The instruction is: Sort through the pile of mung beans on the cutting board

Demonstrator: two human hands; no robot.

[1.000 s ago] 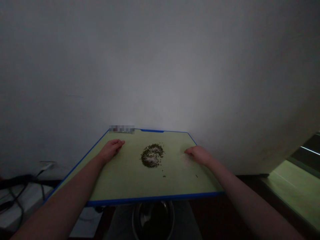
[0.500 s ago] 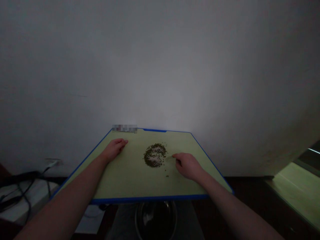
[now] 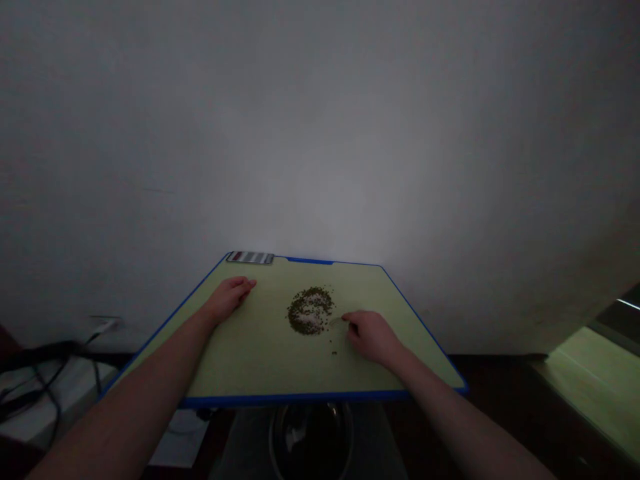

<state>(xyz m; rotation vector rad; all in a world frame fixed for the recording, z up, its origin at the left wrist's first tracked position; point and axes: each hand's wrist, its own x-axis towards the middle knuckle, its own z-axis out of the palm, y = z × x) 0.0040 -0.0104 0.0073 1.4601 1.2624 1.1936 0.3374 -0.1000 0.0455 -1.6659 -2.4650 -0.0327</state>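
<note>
On the pale yellow-green tabletop (image 3: pixel 250 360) lies a loose round pile (image 3: pixel 310 311) of small dark green-brown bits mixed with pale grains. At its right side my right hand (image 3: pixel 373 337) is closed on a thin, pale, see-through utensil (image 3: pixel 336 321), spoon-like in outline, with its tip near the pile's edge. The utensil is too faint to make out its exact kind. To the pile's left, my left hand (image 3: pixel 231 297) rests on the tabletop with its fingers curled together and nothing showing in them. A few stray bits (image 3: pixel 334 353) lie in front of the pile.
A phone (image 3: pixel 250 257) lies at the far left corner. Blue edging (image 3: pixel 310 398) rims the tabletop, which meets a grey wall (image 3: pixel 320 147). Below the front edge is a round, shiny metal bowl (image 3: pixel 295 433). Dark cables (image 3: pixel 50 377) hang over a white surface at the left.
My right hand has shifted slightly left and toward me, with the utensil in it. My left hand and the pile look the same.
</note>
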